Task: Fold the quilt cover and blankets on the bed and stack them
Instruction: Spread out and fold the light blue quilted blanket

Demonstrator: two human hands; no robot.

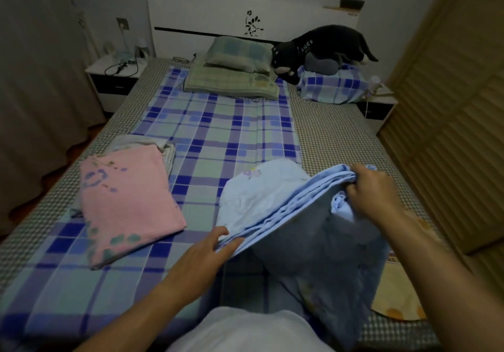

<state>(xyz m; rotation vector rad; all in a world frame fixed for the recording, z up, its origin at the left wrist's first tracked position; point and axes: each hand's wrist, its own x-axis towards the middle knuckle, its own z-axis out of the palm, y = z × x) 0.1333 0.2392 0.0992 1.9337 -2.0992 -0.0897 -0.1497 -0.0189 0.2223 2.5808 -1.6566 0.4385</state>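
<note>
Gripping blue quilt cover (272,201), folded edge diagonal between left hand (207,253) and right hand (373,190).

Matt blue cloth quilt cover (272,201); fuzzy pink blanket (128,204).

Bed (327,133): fills the frame's centre.
Folded blanket (128,210): lower left, on the bed.
Quilt cover (272,201): lower right.
Pillows (234,70): top centre, stacked.
Nightstand (114,79): upper left.
</note>
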